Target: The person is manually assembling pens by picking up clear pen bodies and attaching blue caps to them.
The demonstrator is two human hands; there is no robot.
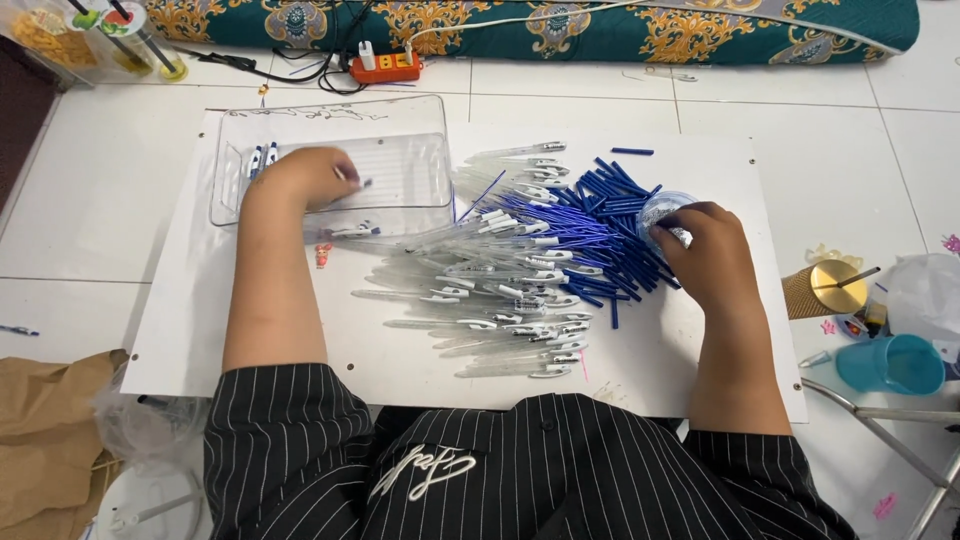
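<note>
The left hand point(315, 178) is stretched forward over the clear plastic tray point(420, 130), fingers curled narrowly around a finished pen point(356, 183) held just above the tray floor. A few more pens lie in the tray's left end. The right hand point(705, 250) is cupped, knuckles up, over a small clear container point(658, 208) at the edge of the blue refills point(600, 215); its grip cannot be told. Clear pen barrels point(490, 300) are heaped between both forearms on the white board point(200, 320).

Bare board point(250, 330) lies open left of the pens point(500, 290); the tray point(330, 165) and refills point(600, 225) crowd its far half.
</note>
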